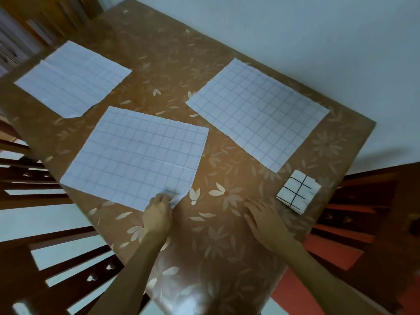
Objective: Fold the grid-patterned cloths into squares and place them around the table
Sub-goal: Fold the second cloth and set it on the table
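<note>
Head view: the left hand pinches the near corner of the nearest grid cloth, lying flat at centre. The right hand rests spread on the table. A folded square sits at four o'clock; two more flat cloths lie at ten and two.

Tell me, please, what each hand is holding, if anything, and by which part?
The left hand pinches the nearest unfolded cloth by its near corner; the right hand holds nothing.
</note>
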The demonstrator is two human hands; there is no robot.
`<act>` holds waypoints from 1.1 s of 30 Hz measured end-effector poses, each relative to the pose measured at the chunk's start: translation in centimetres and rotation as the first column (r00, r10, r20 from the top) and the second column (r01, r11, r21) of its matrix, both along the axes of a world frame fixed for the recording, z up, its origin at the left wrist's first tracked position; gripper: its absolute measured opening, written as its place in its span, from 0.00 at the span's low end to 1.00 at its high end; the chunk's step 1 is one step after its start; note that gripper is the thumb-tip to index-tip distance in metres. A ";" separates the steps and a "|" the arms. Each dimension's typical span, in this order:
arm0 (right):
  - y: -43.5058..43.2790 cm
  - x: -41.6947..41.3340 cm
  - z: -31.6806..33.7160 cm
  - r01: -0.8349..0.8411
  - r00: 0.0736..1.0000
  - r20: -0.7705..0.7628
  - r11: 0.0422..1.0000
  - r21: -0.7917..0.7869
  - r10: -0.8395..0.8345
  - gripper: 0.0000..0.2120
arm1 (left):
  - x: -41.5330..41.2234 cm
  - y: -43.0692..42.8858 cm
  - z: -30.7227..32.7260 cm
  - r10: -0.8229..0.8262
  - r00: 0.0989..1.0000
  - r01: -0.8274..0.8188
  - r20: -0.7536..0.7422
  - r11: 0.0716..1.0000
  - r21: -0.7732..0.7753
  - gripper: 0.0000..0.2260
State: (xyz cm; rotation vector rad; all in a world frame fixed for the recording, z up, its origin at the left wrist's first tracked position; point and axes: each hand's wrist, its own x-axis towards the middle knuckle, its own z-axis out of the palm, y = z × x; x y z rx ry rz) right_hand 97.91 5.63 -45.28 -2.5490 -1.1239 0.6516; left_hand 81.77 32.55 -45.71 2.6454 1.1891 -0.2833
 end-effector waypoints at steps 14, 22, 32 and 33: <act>5.2 -6.6 6.9 0.217 0.804 -0.595 0.935 0.280 -0.009 0.40 | 3.8 -7.9 11.5 0.684 0.650 -0.049 0.330 0.472 -0.880 0.06; 5.2 -6.6 11.6 0.531 0.781 -0.515 0.810 0.249 -0.353 0.29 | 4.0 -7.9 17.2 0.712 0.601 0.218 0.364 0.292 -0.931 0.11; 3.2 -6.0 23.1 0.556 0.777 -0.581 0.695 0.456 -0.242 0.09 | 2.0 -2.3 17.0 0.680 0.628 0.130 0.379 0.389 -0.912 0.19; 2.8 -6.4 24.3 0.537 0.796 -0.561 0.695 0.479 -0.228 0.12 | 1.8 -2.0 16.6 0.662 0.646 0.132 0.380 0.393 -0.910 0.18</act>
